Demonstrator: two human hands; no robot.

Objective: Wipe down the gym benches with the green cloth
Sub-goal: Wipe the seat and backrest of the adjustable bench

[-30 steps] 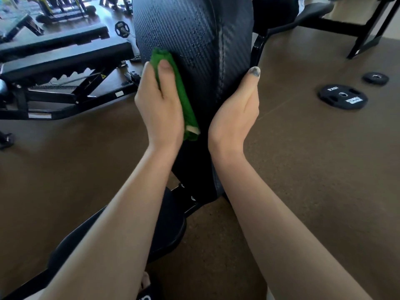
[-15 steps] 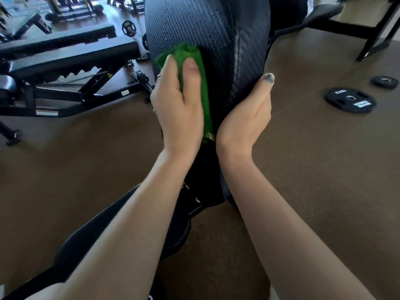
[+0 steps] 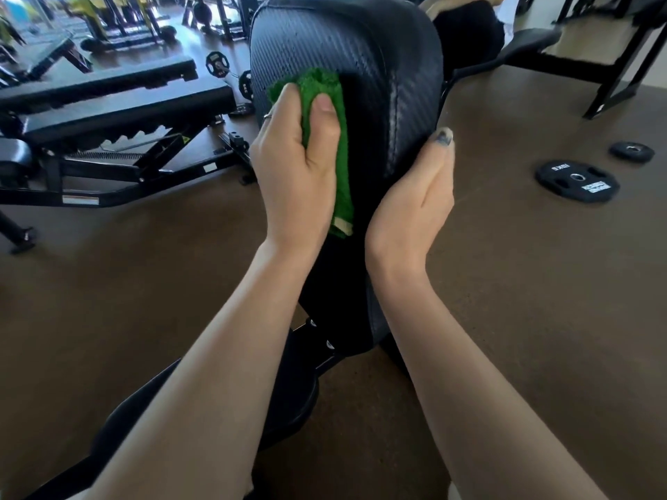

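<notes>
Green cloth [image 3: 326,113], soft and bunchable, sits clamped in the left hand [image 3: 294,175] against the backrest [image 3: 361,55]; right hand [image 3: 415,196] fingers together, bracing its edge.

A bright green, fuzzy terry cloth [image 3: 326,113] with a small pale cream label at its lower end lies against a black padded vinyl bench backrest [image 3: 364,66] embossed with a fine carbon-fibre weave pattern that catches a bluish-grey sheen. Left of the backrest, a second black padded bench [image 3: 122,106] on a black metal frame carries a small white sticker and a yellow warning tag. Right of the backrest, a round black rubber weight plate [image 3: 576,180] shows white lettering. Beneath everything spreads a plain, matte dark brown floor [image 3: 541,301].
</notes>
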